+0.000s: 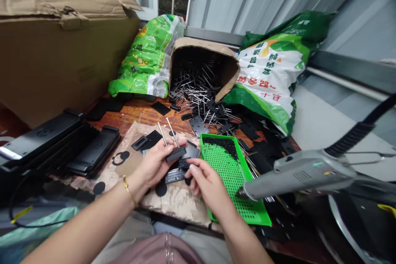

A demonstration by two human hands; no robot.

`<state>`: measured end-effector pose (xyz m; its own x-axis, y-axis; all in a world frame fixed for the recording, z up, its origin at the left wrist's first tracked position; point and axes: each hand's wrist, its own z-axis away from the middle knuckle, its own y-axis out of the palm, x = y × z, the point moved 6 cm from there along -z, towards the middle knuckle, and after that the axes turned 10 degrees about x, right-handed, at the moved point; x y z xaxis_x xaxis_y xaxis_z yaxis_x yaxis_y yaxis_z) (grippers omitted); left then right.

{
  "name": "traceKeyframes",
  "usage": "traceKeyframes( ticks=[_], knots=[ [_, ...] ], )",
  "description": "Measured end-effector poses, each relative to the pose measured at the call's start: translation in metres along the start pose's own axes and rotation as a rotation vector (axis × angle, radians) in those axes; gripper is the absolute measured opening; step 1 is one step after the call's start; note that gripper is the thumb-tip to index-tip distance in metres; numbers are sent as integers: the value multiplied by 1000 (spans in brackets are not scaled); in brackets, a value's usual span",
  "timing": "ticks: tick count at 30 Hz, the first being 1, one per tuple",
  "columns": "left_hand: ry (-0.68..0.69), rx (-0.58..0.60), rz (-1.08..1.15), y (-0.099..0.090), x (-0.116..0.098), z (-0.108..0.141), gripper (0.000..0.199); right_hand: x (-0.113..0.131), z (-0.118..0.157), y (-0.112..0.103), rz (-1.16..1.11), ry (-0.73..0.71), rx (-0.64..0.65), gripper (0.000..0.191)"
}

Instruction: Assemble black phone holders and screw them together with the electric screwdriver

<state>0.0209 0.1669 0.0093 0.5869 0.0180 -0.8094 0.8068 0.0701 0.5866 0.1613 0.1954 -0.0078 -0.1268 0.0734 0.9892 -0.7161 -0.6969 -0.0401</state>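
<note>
My left hand (157, 161) is closed around a small black plastic block (176, 154) with two thin metal rods sticking up from it, tilted away from me. Just right of it is my right hand (206, 181), thumb and fingers pinched together; whatever they hold is too small or hidden to make out. Below both hands, black ribbed plastic plates (175, 176) lie on a worn cardboard sheet (173, 204). A green perforated tray (219, 169) beside my right hand carries a heap of tiny black pieces (224, 148), probably screws.
A grey electric screwdriver (297, 179) points in from the right over the tray. Behind, a tipped carton (206, 43) spills rods and black blocks (198, 95). Green bags (148, 57) flank it. Black panels (93, 148) are stacked at left below a big cardboard box (62, 57).
</note>
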Motion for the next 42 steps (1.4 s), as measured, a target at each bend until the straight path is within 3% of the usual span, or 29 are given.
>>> traceKeyframes(
  ticks=[3,5,8,12,16,21,27,31,34,37,42],
  knots=[
    [48,-4,77,16,24,14,25,1,2,25,-141,12,11,38],
    [69,25,-9,25,33,23,20,1,6,27,-181,-14,-54,40],
    [118,82,-386,25,28,34,16,-2,21,3,-187,-28,-205,41],
    [100,90,-1179,4,13,38,27,-3,51,-47,-72,-22,-381,37],
    [59,215,-1735,3,15,31,48,-5,68,-60,100,73,-288,41],
    [-55,209,-1980,11,18,20,56,-11,72,-54,246,97,-215,43],
    [-94,191,-1999,13,13,11,43,-12,69,-47,387,73,-133,40],
    [-69,186,-1877,15,14,18,42,-4,65,-36,462,-9,-117,37],
    [-42,167,-1620,14,13,29,56,2,60,-29,477,-68,-113,35],
    [-176,138,-1320,5,19,41,64,6,55,-22,458,-98,-81,33],
    [-357,159,-662,-2,33,58,48,9,51,-16,433,-103,-65,32]
  ],
)
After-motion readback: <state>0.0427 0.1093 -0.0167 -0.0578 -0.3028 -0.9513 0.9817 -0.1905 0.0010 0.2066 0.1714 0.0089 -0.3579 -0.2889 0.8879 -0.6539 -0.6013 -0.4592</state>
